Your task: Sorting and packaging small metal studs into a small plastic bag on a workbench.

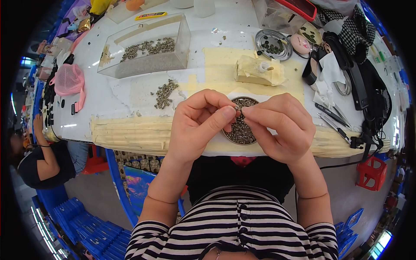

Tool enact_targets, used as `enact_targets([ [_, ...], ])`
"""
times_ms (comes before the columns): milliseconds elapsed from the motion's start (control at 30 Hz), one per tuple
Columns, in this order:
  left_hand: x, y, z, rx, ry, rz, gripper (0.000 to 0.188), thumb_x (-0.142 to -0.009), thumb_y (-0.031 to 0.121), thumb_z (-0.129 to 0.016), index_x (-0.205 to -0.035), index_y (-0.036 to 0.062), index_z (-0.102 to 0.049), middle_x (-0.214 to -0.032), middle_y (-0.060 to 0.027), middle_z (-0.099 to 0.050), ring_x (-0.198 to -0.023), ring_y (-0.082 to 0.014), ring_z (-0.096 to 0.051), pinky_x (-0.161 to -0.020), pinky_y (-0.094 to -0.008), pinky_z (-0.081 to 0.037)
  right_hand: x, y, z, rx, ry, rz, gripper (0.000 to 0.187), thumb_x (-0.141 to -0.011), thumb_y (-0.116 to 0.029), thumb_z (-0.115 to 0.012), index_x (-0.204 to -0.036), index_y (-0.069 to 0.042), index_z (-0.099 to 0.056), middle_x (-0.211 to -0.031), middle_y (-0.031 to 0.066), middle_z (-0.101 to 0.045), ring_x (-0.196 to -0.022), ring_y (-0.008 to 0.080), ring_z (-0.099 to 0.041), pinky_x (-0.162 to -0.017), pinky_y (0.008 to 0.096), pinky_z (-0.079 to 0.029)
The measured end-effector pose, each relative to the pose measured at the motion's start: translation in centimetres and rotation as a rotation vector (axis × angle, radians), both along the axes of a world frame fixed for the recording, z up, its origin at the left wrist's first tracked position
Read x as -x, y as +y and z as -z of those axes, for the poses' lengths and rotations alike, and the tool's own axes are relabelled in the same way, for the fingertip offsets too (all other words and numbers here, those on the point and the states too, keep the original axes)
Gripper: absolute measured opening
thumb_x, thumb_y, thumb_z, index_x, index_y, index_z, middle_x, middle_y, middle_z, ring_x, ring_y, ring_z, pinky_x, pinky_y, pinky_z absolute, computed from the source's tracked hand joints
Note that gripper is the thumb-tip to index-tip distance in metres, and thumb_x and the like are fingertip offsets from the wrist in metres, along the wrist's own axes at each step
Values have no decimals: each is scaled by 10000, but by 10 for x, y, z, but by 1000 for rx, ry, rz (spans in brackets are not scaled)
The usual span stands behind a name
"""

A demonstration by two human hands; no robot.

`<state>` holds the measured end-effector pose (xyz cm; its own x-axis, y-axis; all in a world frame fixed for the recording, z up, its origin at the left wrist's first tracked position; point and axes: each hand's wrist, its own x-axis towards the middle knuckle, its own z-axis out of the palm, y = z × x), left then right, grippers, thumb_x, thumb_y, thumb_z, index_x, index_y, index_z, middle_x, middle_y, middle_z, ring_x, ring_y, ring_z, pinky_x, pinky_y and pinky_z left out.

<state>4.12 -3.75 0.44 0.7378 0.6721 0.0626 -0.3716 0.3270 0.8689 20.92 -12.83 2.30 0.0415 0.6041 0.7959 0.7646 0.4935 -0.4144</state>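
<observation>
My left hand and my right hand meet above a round metal dish filled with small metal parts. Thumb and forefinger are pinched on both hands, with the fingertips almost touching over the dish. Whatever lies between them is too small to make out. A loose heap of small metal pieces rests on the table beyond my left hand. Past the dish stands a tape-wrapped block with a small white knob on top.
A clear plastic box holding more small pieces stands at the far left. Toward the back right lies a round tray of dark bits. Tweezers and a black strap lie at right. Another person sits at the left.
</observation>
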Motion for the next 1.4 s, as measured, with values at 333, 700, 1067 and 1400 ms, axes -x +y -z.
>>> enact_targets([
  [333,-1,0,0,13,-16,-21,83,-938,39,-657,-1004,-9,-648,-885,-51,-676,-735,-76,-594,-686,-207,-488,0,1,1,-15,-42,-15,305,-631,19,-790,-925,-36,-734,-805,54,-693,-627,189,-599,-539,270,-484],
  [700,0,0,0,10,-16,-13,83,-938,39,-660,-1005,-10,-649,-876,-45,-672,-741,-72,-593,-689,-204,-487,0,2,0,-21,-41,-16,314,-629,22,-785,-935,-29,-737,-813,56,-695,-629,190,-603,-542,272,-489],
  [1067,-3,-5,1,-195,21,-175,110,-899,-2,-691,-1001,-27,-658,-891,-63,-675,-766,-91,-614,-706,-221,-508,0,-1,-1,-10,-1,29,295,-639,33,-791,-923,-25,-740,-777,57,-675,-621,188,-611,-534,277,-484],
  [1400,-12,-12,-2,-1181,256,-590,210,-748,-68,-772,-936,-9,-698,-866,-101,-676,-741,-217,-638,-639,-290,-505,1,-2,-3,3,47,150,240,-677,61,-782,-897,-21,-730,-743,59,-643,-620,188,-602,-540,276,-473],
])
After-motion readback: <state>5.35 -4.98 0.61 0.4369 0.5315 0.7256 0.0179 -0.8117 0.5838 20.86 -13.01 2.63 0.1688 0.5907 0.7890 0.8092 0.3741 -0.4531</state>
